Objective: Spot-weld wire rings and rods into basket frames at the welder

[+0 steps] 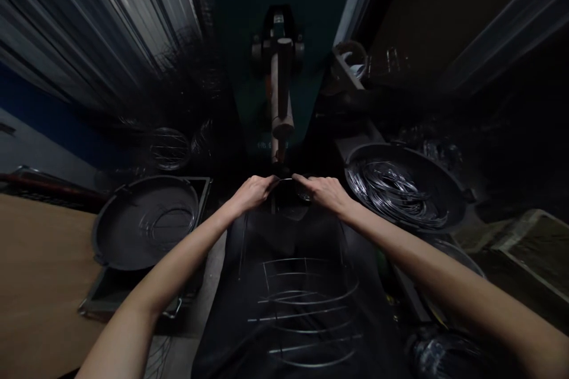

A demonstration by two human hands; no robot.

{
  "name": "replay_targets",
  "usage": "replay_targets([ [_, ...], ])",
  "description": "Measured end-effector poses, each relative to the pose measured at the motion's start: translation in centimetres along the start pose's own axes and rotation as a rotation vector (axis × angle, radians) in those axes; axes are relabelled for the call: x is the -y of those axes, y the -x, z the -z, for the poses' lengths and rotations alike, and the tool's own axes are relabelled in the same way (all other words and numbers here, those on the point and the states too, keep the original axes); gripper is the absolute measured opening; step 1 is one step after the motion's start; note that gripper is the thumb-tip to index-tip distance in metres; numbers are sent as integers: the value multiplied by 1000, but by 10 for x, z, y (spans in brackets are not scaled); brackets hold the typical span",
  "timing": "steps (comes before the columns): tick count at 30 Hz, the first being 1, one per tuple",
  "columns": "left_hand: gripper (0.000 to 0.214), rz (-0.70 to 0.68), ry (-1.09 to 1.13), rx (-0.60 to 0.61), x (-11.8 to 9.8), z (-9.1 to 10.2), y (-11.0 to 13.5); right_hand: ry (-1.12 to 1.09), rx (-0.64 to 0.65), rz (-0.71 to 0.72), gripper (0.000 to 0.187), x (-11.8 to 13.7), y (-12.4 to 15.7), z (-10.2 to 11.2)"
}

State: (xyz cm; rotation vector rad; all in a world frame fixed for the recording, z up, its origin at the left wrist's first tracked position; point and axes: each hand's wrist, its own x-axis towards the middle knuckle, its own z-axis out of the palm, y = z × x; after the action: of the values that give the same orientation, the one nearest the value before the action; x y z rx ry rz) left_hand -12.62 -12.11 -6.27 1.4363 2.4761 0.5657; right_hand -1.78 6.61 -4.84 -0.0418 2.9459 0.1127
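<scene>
My left hand [254, 192] and my right hand [326, 190] reach forward to the tip of a machine's rod-shaped arm [281, 89]. Between my fingertips runs a thin, slightly curved metal wire [285, 179]; each hand is closed in a pinch on one side of it. The wire sits just below the dark lower tip of the arm, and whether they touch is too dark to tell. Several thin wires, some straight and some bent into arcs [313, 328], lie over the dark apron [213, 343] on my lap.
A green machine body [240, 23] stands straight ahead. At right, a wide dark basin [453, 195] holds many shiny wire rings [391, 192]. Another basin [104, 243] at left contains a few rings [171, 225]. A brown board [40, 284] borders the left side.
</scene>
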Motion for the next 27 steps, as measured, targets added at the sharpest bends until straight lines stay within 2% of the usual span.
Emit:
replay_targets([
  [4,27,54,-268,-21,0,18,-8,-23,-30,-17,56,-3,-12,15],
  [7,27,43,-324,-16,3,24,-15,-24,-41,-37,51,-3,-20,18],
  [18,25,68,-317,-39,15,32,-26,-23,-8,-69,47,-2,-32,32],
  [27,27,38,-256,-55,16,33,-27,-94,-44,-55,38,-6,-36,25],
])
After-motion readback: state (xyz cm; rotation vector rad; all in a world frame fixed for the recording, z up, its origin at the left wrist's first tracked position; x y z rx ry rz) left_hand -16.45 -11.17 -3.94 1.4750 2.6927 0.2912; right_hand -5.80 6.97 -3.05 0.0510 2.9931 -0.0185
